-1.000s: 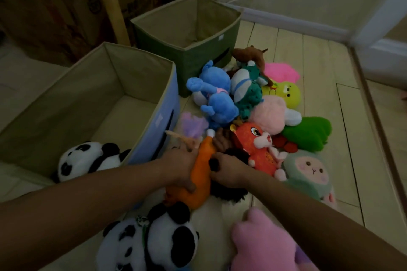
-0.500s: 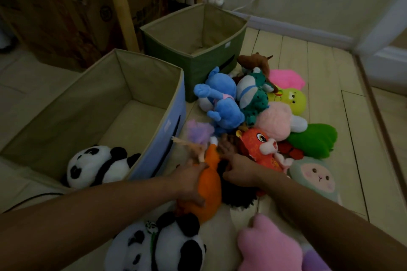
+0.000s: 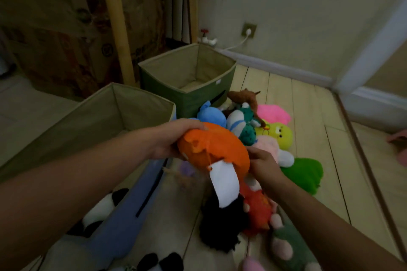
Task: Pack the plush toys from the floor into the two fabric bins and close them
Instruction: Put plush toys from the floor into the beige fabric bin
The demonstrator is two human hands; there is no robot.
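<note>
At the far left, your blue bin (image 3: 132, 209) stands open on the floor (image 3: 308, 116), and a panda toy (image 3: 103, 211) shows just past its near wall; whether it lies inside the bin you cannot tell from here. Behind the blue bin stands the green bin (image 3: 187, 97), also open.

Your left hand (image 3: 174, 138) grips the orange plush (image 3: 218, 147) from its left side, fingers (image 3: 193, 125) curled over the top of it. The plush is lifted off the floor, above the pile and just beside the blue bin's front corner, with a white part hanging from its underside. Your right hand (image 3: 264, 165) holds the plush at its right edge, fingers curled against the orange fabric.

Below the plush lie a black toy (image 3: 222, 224) and a red toy (image 3: 259, 213), touching each other. Further back, a blue toy (image 3: 211, 114) and a dark green and white toy (image 3: 244, 123) lean near the green bin, with a brown toy (image 3: 244, 97) behind them. To the right lie a pink toy (image 3: 273, 112), a yellow-green toy (image 3: 279, 134) and a bright green toy (image 3: 304, 171).
</note>
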